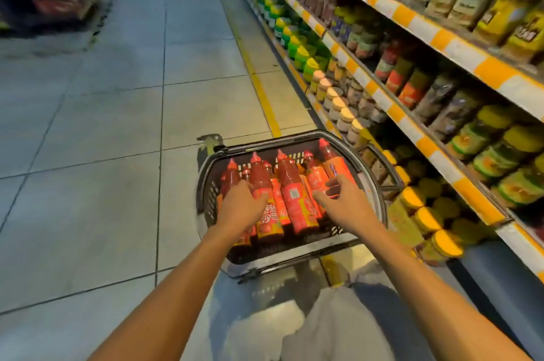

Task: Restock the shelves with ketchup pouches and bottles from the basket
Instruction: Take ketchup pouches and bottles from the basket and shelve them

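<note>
Both hands reach into the basket [379, 193] on the floor beside the shelves [435, 151]. Left hand [241, 201] curls over a ketchup bottle [265, 201]; right hand [344, 199] hovers open. Full plastic bottles are probably heavy and smooth, so the labelled body seems the best grip.

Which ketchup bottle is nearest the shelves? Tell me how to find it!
Find the dark basket on the floor beside the shelves. Red ketchup bottles lie packed in it, caps pointing away from the person. The one you want is the bottle at the far right, just beyond the right hand: its cap reaches farthest back, and its label is plain orange.
</note>
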Available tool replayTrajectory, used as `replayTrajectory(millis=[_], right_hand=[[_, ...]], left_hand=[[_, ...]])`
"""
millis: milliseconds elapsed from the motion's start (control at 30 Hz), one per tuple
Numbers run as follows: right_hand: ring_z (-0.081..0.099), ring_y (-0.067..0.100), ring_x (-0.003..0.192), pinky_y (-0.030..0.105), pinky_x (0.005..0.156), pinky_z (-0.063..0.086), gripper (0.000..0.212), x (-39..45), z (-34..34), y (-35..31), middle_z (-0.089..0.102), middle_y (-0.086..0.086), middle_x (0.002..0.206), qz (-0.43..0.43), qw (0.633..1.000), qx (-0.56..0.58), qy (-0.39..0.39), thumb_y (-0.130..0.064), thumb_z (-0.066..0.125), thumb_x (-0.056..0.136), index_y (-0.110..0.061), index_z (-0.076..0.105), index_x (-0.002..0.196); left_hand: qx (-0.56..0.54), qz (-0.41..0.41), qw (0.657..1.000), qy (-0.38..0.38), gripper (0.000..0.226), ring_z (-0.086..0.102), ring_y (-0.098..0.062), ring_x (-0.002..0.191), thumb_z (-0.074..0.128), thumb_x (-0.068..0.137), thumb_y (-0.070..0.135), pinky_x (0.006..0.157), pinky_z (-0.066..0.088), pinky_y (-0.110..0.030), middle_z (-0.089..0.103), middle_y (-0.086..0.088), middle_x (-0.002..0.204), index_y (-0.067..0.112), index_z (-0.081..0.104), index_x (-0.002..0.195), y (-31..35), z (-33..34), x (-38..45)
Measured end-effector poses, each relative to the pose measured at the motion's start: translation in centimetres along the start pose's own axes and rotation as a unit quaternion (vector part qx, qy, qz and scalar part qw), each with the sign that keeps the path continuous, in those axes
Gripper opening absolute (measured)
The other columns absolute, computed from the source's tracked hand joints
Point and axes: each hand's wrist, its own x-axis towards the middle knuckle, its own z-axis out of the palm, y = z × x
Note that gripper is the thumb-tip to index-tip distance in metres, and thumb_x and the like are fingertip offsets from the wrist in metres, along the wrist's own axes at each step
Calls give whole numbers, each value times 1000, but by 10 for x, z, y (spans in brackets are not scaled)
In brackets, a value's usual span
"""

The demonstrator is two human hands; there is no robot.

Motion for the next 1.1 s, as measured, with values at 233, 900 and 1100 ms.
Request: replayTrajectory(millis=[233,900,1100], right_hand=[[56,34,124,35,91,43,77,41,54,17,57,17,137,60,992,-43,-101,-45,69,90,-3,37,146],[68,23,99,42,92,57,65,60,89,45,70,7,109,181,956,141,-184,-32,89,70,-11,56,122],[70,22,94,35,70,58,60,42,72,44,71,9,106,209,924,267,-179,-18,89,74,-7,56,123]], left_hand=[[-3,-82,992,-96,41,66,-24,80,62,90,51,73,53,-33,71,-7,92,10,69,90,-18,48,26],[-286,-228,930,-39,64,69,-21,87,86,70,40,82,59,-40,69,-3,100,14,54,119,-25,82,43],[-438,-254,857,-96,37,74,-18,63,85,75,21,44,53,-25,76,-1,73,10,62,103,-36,71,24]])
